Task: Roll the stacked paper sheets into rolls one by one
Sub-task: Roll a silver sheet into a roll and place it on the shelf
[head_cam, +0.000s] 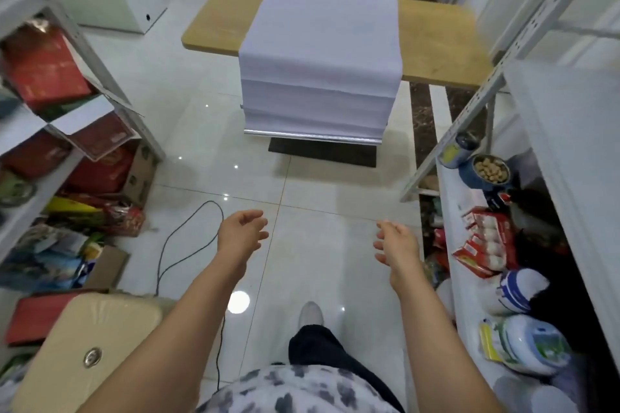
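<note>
White paper stack (320, 54) drapes over my table (439, 43); left hand (240, 233), right hand (397, 245) loosely spread, holding nothing, well short.

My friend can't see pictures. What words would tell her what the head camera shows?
A person's empty left hand and right hand reach forward, fingers loose, toward a thick stack of white paper sheets that hangs over the near edge of a wooden table. Neither hand touches the paper. Cluttered shelves line both sides of the shiny tiled floor.
</note>
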